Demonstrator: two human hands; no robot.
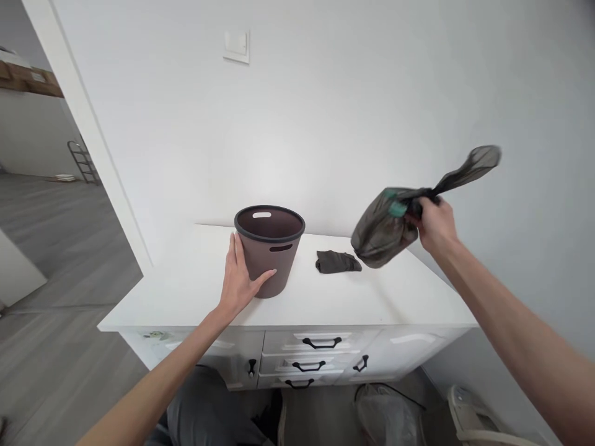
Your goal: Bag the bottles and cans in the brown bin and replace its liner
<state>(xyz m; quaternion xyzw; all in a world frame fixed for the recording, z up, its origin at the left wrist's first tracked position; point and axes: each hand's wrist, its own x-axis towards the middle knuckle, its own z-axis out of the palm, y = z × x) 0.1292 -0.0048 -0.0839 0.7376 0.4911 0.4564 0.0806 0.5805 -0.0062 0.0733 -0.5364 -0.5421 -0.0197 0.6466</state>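
My left hand (240,279) rests spread against the bin (267,257); my right hand (437,226) clutches the bag (379,232) by its neck. Between them, a dark bundle (338,261) lies left-to-right on the worktop (320,303).

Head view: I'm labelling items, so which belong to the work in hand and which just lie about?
Work in hand:
bin, left hand against it
filled dark bag, in right hand
dark bundle, probably (untouched)

Lying about:
pale plastic bag, lower right
rack in background
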